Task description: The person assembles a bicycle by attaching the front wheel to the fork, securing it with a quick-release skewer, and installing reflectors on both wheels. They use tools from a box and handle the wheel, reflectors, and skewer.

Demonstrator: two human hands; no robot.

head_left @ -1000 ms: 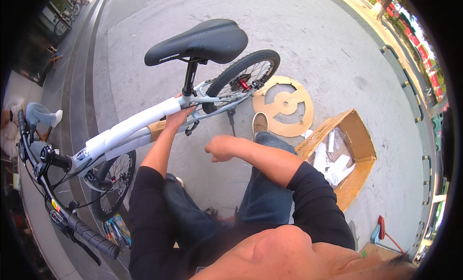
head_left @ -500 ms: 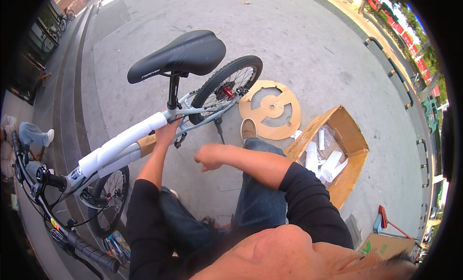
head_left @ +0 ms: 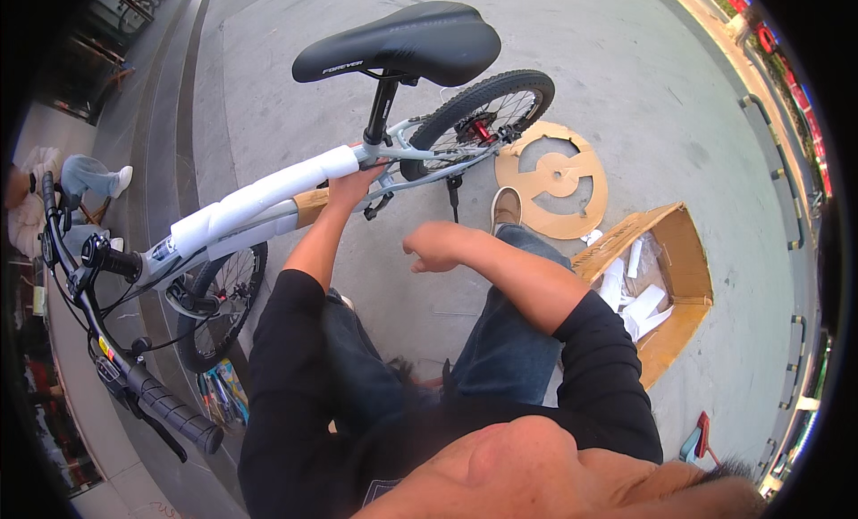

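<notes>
A pale grey-blue bicycle stands on my left, its frame (head_left: 420,153) partly wrapped in white foam (head_left: 268,197). My left hand (head_left: 351,187) grips the frame just below the black saddle (head_left: 402,46), around the seat tube; the fingertips are hidden behind it. Over the ground between bicycle and knee hangs my right hand (head_left: 433,246), apart from the frame, with curled fingers. Whatever it holds, if anything, is hidden. A brown cardboard piece (head_left: 310,206) sits against the frame beside my left wrist. The kickstand (head_left: 453,196) reaches down near the rear wheel (head_left: 492,117).
A round cardboard disc (head_left: 514,175) lies by my shoe (head_left: 506,208). Right of my knee, an open cardboard box (head_left: 693,260) contains white foam and clear plastic. Handlebars (head_left: 147,385) extend at near left, with tools (head_left: 223,389) on the ground beyond. Another person's legs (head_left: 89,175) show far left.
The whole view has shifted, so bicycle, disc and box now appear further right and mostly higher. My left hand keeps its grip; my right hand stays curled in front of me.
</notes>
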